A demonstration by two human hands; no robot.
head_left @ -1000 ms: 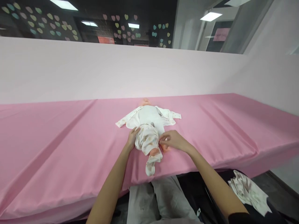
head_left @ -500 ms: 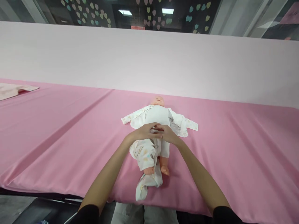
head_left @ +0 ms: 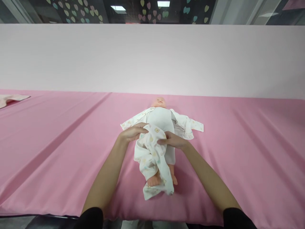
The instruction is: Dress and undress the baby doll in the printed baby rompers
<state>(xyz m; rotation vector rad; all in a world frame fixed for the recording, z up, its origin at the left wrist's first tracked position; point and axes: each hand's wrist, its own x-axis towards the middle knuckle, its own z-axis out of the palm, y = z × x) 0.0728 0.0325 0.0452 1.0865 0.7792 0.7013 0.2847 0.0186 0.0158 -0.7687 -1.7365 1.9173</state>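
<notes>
A baby doll [head_left: 160,116] lies on its back, head away from me, on a pink-covered table. Its white patterned jacket [head_left: 184,125] is spread open with the sleeves out to both sides. Between my hands, over the doll's lower body, are white baby trousers [head_left: 153,149] with small prints, bunched around one leg; the doll's feet show below. My left hand [head_left: 134,131] grips the cloth's upper left edge, thumb on top. My right hand [head_left: 173,140] pinches its right edge. The fingertips beneath the fabric are hidden.
The pink sheet [head_left: 59,159] has long creases and drops over the near table edge. At the far left lies a pale pink cloth [head_left: 13,99]. A white low wall [head_left: 152,60] runs along the back, with dark glass carrying heart stickers above it.
My hands, close together over the doll's middle before, have moved apart. The trousers' upper part is now lifted and spread between them, hanging over the doll's legs. The view has shifted slightly.
</notes>
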